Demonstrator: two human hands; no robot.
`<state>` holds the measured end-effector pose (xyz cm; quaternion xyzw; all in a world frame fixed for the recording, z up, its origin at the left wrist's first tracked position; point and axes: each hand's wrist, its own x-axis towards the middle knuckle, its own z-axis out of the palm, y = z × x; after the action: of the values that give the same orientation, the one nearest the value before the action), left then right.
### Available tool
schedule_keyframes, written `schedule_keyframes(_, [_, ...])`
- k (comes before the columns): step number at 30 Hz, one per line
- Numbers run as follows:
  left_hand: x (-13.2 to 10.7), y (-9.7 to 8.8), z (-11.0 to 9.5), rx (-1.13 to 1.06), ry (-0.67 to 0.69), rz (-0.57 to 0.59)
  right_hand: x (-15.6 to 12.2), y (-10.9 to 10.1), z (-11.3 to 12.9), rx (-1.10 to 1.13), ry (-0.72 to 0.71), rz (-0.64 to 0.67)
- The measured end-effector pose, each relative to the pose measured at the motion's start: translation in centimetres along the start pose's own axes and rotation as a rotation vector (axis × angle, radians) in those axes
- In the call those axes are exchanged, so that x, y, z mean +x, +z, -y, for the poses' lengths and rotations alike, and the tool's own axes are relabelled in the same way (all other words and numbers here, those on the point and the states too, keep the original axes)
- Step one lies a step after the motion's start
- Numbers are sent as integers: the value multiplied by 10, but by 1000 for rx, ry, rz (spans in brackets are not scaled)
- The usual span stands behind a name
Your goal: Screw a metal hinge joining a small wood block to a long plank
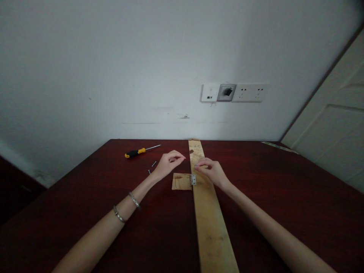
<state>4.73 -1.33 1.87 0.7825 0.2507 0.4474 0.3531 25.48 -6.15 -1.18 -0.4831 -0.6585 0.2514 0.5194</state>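
Observation:
My left hand (172, 162) hovers left of the long wooden board (212, 220), thumb and fingertips drawn together in a pinch; anything between them is too small to make out. Over the board, my right hand (212, 171) is also pinched, with a small grey tip that looks like a screw (195, 165) at its fingertips. Just below the hands, a metal hinge (193, 179) lies where a small wooden piece (182, 182) meets the board's left edge. Two loose screws, an upper screw (154, 164) and a lower screw (149, 171), lie beside my left wrist.
A yellow and black screwdriver (135, 152) lies at the back left of the dark red table (127, 250). Behind the table rises a white wall with socket plates (250, 93). A flat thin strip (278, 146) rests at the back right corner, near a white door (338, 117).

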Motion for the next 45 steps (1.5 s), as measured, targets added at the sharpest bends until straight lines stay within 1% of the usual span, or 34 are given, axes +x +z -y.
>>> schedule_keyframes(2, [1, -5, 4, 5, -36, -65, 0, -1, -11, -44, 22, 5])
schedule_keyframes(5, [3, -11, 9, 5, -100, -120, -1, 0, -20, -69, 33, 12])
schedule_keyframes(8, [4, -15, 13, 10, -132, -138, -2, 1, -20, -76, 31, 45])
schedule_keyframes(13, [5, -18, 20, 22, -144, -162, -4, 3, -20, -60, 25, 105])
schedule_keyframes(20, [4, -19, 23, 14, -166, -164, -6, 3, -23, -56, -13, 128])
schedule_keyframes(27, [3, -20, 27, -4, -189, -164, -7, 2, -25, -86, -17, 147])
schedule_keyframes(34, [3, -19, 28, 15, -197, -160, -7, 4, -27, -103, -20, 135])
schedule_keyframes(45, [4, -21, 31, 6, -196, -156, -8, 3, -29, -128, -48, 160])
